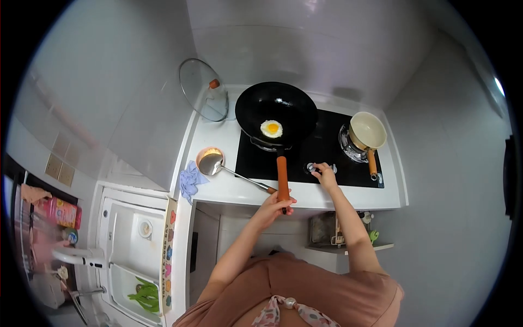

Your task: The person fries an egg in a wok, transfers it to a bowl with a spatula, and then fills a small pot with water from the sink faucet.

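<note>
A black wok sits on the left burner of the black stove, with a fried egg inside it. My left hand is wrapped round the end of the wok's orange-brown handle. The fingers of my right hand are closed on a stove knob at the front of the stove. Left of the handle, a metal spatula rests with its head over a small bowl.
A cream saucepan stands on the right burner. A glass lid leans at the back left, and a blue cloth lies by the bowl. Green vegetables are in the white sink at lower left.
</note>
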`<act>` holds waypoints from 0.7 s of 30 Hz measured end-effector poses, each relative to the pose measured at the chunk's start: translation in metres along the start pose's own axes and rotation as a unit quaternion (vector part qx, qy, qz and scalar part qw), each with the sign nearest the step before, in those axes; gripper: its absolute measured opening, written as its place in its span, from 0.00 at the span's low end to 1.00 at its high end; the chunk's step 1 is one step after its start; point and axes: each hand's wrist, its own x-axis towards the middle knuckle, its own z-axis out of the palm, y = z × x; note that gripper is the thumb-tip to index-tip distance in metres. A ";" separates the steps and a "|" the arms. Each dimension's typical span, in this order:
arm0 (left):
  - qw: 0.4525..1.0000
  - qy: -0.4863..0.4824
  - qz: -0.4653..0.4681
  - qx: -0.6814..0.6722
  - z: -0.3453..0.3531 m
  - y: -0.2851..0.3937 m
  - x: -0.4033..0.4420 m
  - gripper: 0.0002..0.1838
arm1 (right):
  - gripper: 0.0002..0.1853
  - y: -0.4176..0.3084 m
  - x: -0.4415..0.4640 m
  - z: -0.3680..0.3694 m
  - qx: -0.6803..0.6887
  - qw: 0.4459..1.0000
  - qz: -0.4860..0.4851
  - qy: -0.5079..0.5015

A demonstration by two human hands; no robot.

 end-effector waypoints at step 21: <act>0.995 0.070 0.025 -0.071 0.019 -0.012 -0.010 0.19 | 0.13 -0.022 -0.011 0.008 0.123 0.988 0.074 0.048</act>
